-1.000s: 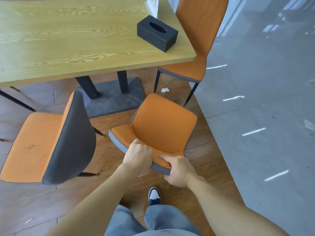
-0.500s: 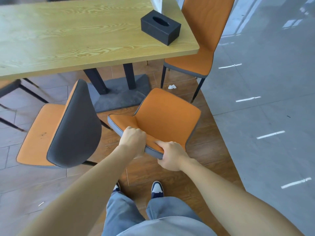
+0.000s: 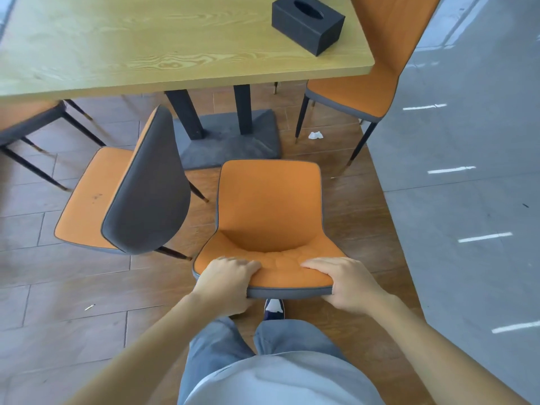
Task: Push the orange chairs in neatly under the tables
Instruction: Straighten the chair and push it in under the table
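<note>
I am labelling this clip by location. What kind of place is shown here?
Probably a cafe or canteen dining area, though I cannot be sure. A wooden table on a pedestal base carries a black tissue box, and several matching orange chairs stand around it on a floor of wood-look and grey tile.

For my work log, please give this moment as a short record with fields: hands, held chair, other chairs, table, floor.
hands: left hand and right hand both grip the backrest top
held chair: chair, faces the table, seat not under it
other chairs: left chair turned sideways; right chair beside the table end
table: table holds a tissue box
floor: paper scrap
</note>
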